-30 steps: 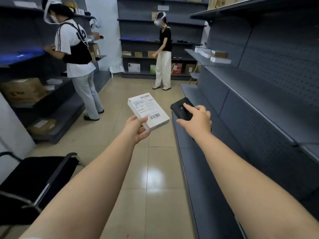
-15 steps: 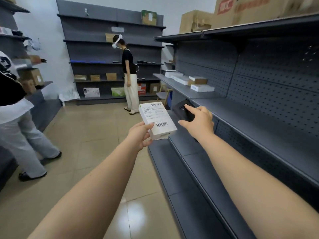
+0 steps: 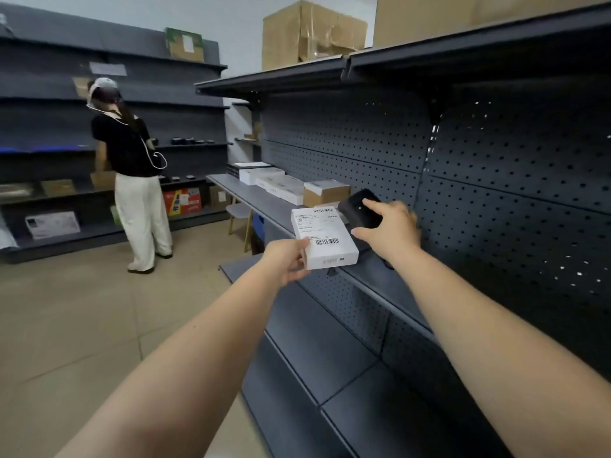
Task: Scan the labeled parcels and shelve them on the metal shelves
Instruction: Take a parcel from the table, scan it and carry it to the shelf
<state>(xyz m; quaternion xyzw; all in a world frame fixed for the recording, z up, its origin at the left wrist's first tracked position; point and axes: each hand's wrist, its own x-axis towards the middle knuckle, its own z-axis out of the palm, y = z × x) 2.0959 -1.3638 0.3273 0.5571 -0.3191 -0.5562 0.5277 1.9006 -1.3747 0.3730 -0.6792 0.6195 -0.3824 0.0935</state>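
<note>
Since the earlier frame, view has swung to the right shelf. Left hand grips the parcel, label up; right hand holds the scanner beside it. Shelving pending.

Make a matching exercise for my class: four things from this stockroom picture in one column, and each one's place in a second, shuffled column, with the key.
Things
1. white labeled parcel
2. black scanner
3. big cardboard box
4. brown box

Places
A. on top of the metal shelves
B. in the left hand
C. on the middle shelf
D. in the right hand

Pairs: 1-B, 2-D, 3-A, 4-C
</note>
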